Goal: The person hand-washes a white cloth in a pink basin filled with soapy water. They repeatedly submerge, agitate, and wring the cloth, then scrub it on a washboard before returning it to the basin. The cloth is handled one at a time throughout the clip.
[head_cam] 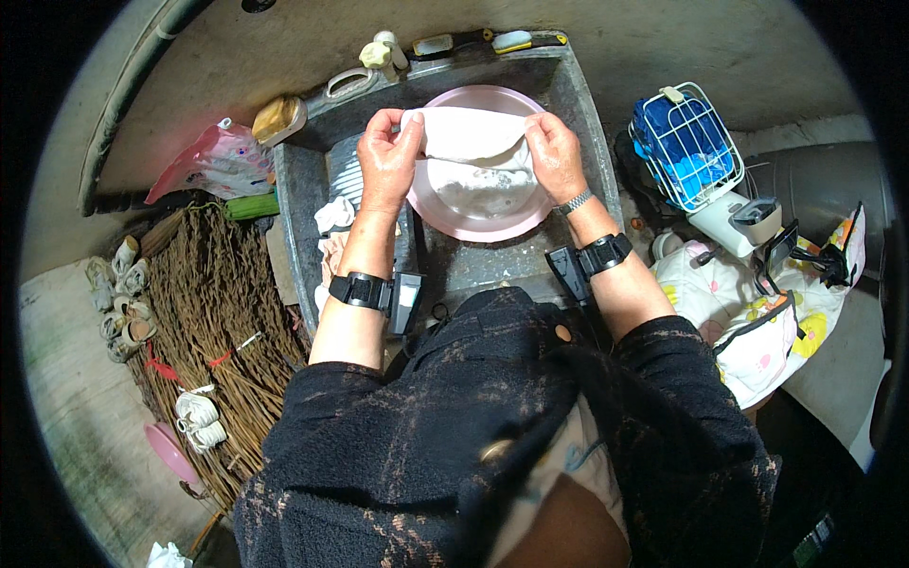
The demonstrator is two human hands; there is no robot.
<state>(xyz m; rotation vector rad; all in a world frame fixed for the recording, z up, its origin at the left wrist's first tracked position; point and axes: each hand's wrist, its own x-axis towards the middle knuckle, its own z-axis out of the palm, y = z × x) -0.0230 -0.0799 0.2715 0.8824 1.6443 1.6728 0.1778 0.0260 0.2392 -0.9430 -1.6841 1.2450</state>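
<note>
A white cloth (469, 133) is stretched between my two wet hands, above a pink plastic basin (474, 231). Its left end is pinched in my left hand (390, 156), and its right end in my right hand (556, 157). Sudsy water (483, 192) shows in the basin under the cloth. The basin stands inside a grey stone sink (596, 135). Crumpled white cloth (334, 215) and beige cloth (334, 252) lie on the ribbed washboard part of the sink, beside my left forearm.
Brushes (513, 41) and a tap (387, 57) are at the sink's back edge. Soap in a dish (280, 122) sits at its left corner. Dry stalks (206, 284) and shoes (201, 420) lie left. A scooter with a wire basket (685, 149) stands right.
</note>
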